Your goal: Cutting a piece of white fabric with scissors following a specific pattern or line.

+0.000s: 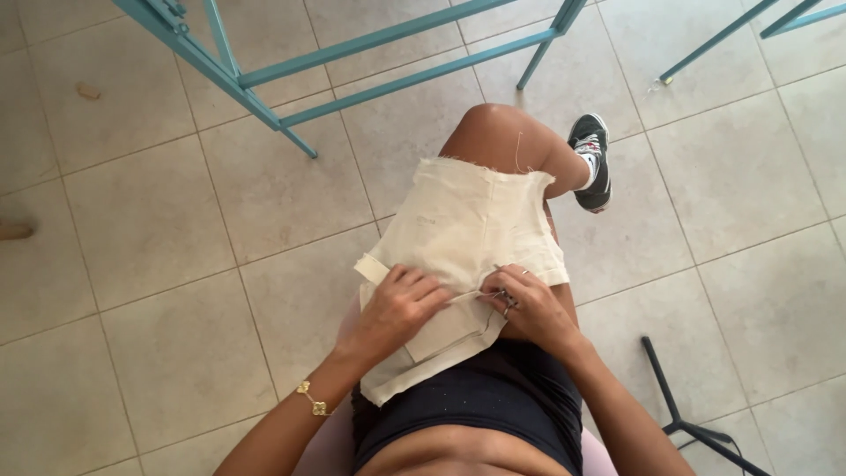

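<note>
Down at the lap, the left hand (398, 304) presses flat-fingered on the cream fabric piece (463, 238), its grip pinching a narrow fold of the cloth at its 3 o'clock side. Just beside it, the right hand (529, 308) has its grip clenched on the same fold, with a small metal tool (504, 300) between the fingers; what kind of tool it is cannot be told. The two hands nearly touch at the fold.

From the hands, the fabric runs toward 12 o'clock along the thigh to a frayed edge below the bent knee (493, 123), and a loose strip (372, 269) juts out at 9 o'clock. A gold bracelet (313, 401) sits on the left wrist, toward 7 o'clock. Black shorts (485, 405) lie at 6 o'clock of the cloth.

Farther out, a black-and-white sneaker (592, 159) rests on the tiled floor (159, 264) at 1 o'clock, a teal metal frame (352, 70) crosses at 11 o'clock, and a black stand leg (679, 405) lies at 4 o'clock.
</note>
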